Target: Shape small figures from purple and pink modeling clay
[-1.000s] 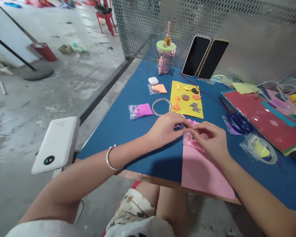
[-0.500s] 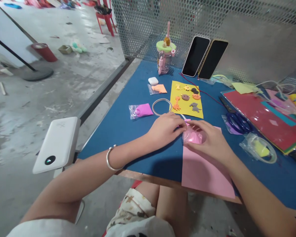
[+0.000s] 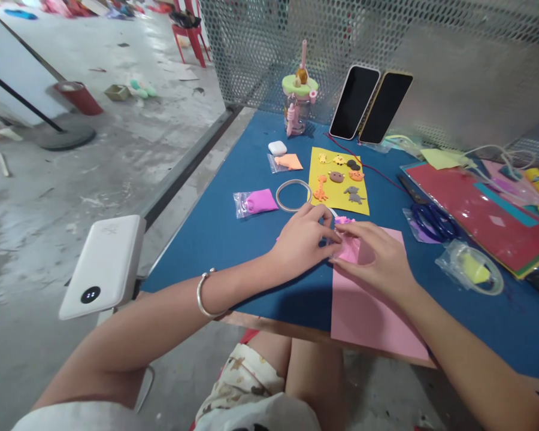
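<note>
Between my two hands is a small clear packet of pink clay [image 3: 351, 249], over the top of a pink paper sheet [image 3: 372, 305]. My left hand [image 3: 306, 234] pinches the packet's left edge with thumb and forefinger. From the right, my right hand [image 3: 381, 251] grips the packet between thumb and fingers. Just beyond the fingertips lies a small pink and purple piece [image 3: 344, 220], partly hidden. A yellow card [image 3: 317, 179] with several little clay animals lies behind the hands. A tape ring [image 3: 293, 196] and a packet of magenta clay [image 3: 261, 201] are left of the card.
Dark-handled scissors [image 3: 433, 222], a bagged tape roll [image 3: 476, 272] and red sheets in plastic [image 3: 480, 203] lie at the right. Two phones [image 3: 354, 102] lean against the mesh panel beside a lidded cup [image 3: 299, 96]. A white power bank [image 3: 103, 263] sits beyond the left edge.
My left fingers have bent more and now meet the packet's edge closer to my right fingertips. The packet has shifted and looks more crumpled. The view has moved slightly.
</note>
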{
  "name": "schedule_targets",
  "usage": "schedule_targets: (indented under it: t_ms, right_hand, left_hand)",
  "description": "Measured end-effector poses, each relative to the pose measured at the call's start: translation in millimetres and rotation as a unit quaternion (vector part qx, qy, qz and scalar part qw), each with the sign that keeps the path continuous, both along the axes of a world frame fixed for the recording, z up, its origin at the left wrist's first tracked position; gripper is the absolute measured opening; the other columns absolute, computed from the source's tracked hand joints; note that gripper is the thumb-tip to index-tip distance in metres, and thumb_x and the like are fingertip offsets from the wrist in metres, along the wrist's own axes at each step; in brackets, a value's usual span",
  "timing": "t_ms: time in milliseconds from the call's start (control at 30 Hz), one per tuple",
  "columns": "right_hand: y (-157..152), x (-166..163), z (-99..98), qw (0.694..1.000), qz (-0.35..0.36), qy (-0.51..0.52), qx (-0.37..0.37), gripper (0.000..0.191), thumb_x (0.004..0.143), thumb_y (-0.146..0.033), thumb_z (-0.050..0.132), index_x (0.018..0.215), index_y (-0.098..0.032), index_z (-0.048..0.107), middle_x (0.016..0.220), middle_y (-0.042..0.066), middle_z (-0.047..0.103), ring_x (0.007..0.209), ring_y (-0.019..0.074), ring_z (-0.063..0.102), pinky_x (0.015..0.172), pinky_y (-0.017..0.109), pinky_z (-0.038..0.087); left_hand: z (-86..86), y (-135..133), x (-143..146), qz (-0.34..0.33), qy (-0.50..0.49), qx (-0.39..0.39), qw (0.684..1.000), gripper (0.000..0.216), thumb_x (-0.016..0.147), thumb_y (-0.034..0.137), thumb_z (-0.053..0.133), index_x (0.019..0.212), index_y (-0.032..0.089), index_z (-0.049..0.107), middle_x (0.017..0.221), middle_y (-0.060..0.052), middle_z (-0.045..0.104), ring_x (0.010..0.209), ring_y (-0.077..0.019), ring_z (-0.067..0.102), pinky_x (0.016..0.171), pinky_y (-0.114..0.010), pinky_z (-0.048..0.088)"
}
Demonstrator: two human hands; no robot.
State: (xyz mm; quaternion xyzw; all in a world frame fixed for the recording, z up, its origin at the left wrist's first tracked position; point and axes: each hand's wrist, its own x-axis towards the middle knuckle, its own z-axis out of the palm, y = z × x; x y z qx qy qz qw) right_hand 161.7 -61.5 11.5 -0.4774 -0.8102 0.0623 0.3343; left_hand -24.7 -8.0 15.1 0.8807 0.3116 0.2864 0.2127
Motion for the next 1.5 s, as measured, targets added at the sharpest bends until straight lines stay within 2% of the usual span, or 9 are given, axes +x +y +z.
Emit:
schedule_targets:
  t_ms: [233,467,533,700,800,900,1067,1267,1500]
  right_hand:
    - [-2,-5,-1.6,1.000,0.004,-0.013,0.024,0.041,0.080,-0.038,0.067,0.118,-0.026,0.057,0.109,0.007,0.067,0.100,0.0246,0.063,0.091,0.041,0.052]
    - [-5,-7,-0.1,0.999,-0.002,-0.024,0.049,0.036,0.080,-0.034,0.067,0.114,-0.025,0.059,0.105,0.008,0.067,0.097,0.0239,0.064,0.089,0.039,0.053]
    - [-5,-6,1.1,0.999,-0.005,-0.015,0.035,0.040,0.079,-0.036,0.068,0.116,-0.025,0.058,0.109,0.008,0.067,0.100,0.0244,0.063,0.091,0.040,0.052]
    - [1,-1,0.4,0.998,-0.041,0.012,-0.036,0.069,0.072,-0.047,0.073,0.132,-0.025,0.047,0.121,0.010,0.063,0.106,0.0270,0.061,0.088,0.042,0.052]
    - [4,1,-1.9,0.997,-0.065,0.012,-0.035,0.055,0.074,-0.048,0.070,0.122,-0.024,0.057,0.110,0.009,0.066,0.096,0.0258,0.064,0.080,0.040,0.054]
    - [4,2,-3.6,0.997,-0.081,0.011,0.001,0.047,0.074,-0.045,0.070,0.114,-0.024,0.062,0.104,0.008,0.068,0.090,0.0248,0.066,0.078,0.039,0.054]
    - [1,3,-4.8,0.996,-0.090,0.010,0.024,0.045,0.073,-0.038,0.071,0.115,-0.025,0.063,0.105,0.007,0.068,0.091,0.0247,0.066,0.080,0.039,0.054]
    - [1,3,-3.9,0.995,-0.089,-0.001,0.042,0.045,0.074,-0.041,0.070,0.116,-0.026,0.062,0.105,0.007,0.068,0.092,0.0252,0.066,0.081,0.040,0.053]
    - [-2,1,-3.0,0.995,-0.071,-0.028,0.062,0.044,0.077,-0.039,0.069,0.117,-0.025,0.062,0.104,0.008,0.068,0.092,0.0245,0.065,0.082,0.040,0.053]
  left_hand:
    - [-1.9,-4,2,0.034,0.011,-0.007,0.999,0.009,0.077,0.025,0.067,0.077,0.023,0.075,0.089,-0.004,0.053,0.087,-0.0184,0.046,0.081,-0.035,0.042]
    - [-9.9,-5,7,0.028,-0.073,-0.058,0.995,0.008,0.074,0.018,0.066,0.069,0.018,0.071,0.083,-0.002,0.054,0.082,-0.0144,0.051,0.079,-0.031,0.045]
    - [-9.0,-4,6,0.026,-0.094,-0.073,0.992,0.006,0.073,0.018,0.066,0.070,0.017,0.071,0.082,-0.002,0.053,0.081,-0.0139,0.052,0.077,-0.030,0.046]
    - [-0.7,1,3,0.054,-0.141,-0.073,0.986,0.011,0.077,0.018,0.065,0.082,0.020,0.074,0.088,-0.003,0.053,0.087,-0.0150,0.052,0.081,-0.031,0.047]
    - [3.8,3,1,0.074,-0.144,-0.058,0.985,0.013,0.081,0.023,0.064,0.087,0.022,0.075,0.096,-0.004,0.056,0.090,-0.0160,0.050,0.086,-0.034,0.045]
    - [5.5,3,1,0.051,-0.109,-0.050,0.991,0.012,0.082,0.026,0.064,0.083,0.024,0.075,0.104,-0.004,0.057,0.093,-0.0173,0.048,0.090,-0.036,0.044]
    - [5.3,2,0,0.000,-0.080,-0.051,0.995,0.013,0.082,0.025,0.063,0.077,0.025,0.075,0.110,-0.003,0.058,0.103,-0.0199,0.045,0.094,-0.036,0.043]
    - [6.0,5,-1,0.048,-0.111,-0.005,0.993,0.008,0.079,0.026,0.067,0.080,0.024,0.075,0.105,-0.003,0.059,0.097,-0.0185,0.047,0.090,-0.036,0.044]
    - [3.4,4,-1,0.033,-0.098,-0.003,0.995,0.005,0.075,0.022,0.068,0.073,0.022,0.073,0.104,-0.003,0.059,0.097,-0.0186,0.046,0.088,-0.035,0.044]
